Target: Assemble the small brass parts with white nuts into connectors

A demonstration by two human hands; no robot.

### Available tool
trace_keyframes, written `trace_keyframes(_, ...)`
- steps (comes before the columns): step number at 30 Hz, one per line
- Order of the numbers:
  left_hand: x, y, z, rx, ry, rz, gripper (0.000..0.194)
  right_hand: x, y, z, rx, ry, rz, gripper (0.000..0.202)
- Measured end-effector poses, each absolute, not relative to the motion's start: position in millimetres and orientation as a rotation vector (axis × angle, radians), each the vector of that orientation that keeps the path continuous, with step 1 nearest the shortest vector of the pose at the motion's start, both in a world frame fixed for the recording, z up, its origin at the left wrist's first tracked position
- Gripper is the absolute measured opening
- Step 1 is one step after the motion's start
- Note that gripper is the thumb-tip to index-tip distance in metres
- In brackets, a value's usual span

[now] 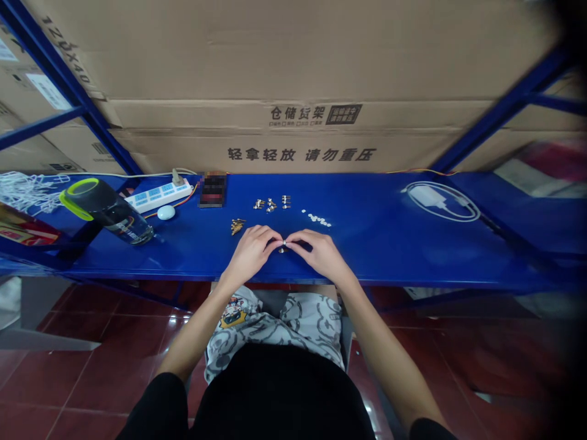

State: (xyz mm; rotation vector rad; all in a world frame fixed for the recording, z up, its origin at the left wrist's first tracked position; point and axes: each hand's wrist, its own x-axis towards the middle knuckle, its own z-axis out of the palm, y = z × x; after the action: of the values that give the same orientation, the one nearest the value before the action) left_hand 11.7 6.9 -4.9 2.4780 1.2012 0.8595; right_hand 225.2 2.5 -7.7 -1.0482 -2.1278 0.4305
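My left hand and my right hand meet fingertip to fingertip over the front of the blue table. Both are pinched on one small white piece, too small to make out fully. Just below the fingertips lies another small metal-and-white part. Beyond my left hand is a pile of brass-coloured pins. Farther back sit several small white-and-brass parts in groups. A scatter of small white pieces lies behind my right hand.
At the left stand a dark bottle with a green strap, a white power strip and a white rounded object. A dark, pixelated rectangular object lies at the back. A charger with coiled cable is at the right. Cardboard walls the back.
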Motion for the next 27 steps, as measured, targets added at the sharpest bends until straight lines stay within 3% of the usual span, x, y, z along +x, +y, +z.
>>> trace_keyframes(17, 9.2, 12.0, -13.3, 2.415, 1.454, 0.86, 0.01, 226.2, 1.8, -5.8, -1.041, -2.313, 0.42, 0.017)
trace_keyframes(27, 8.7, 11.5, -11.8, 2.406, 1.45, 0.848, 0.012, 222.8, -0.4, -9.9, -1.104, -2.369, 0.175, 0.032)
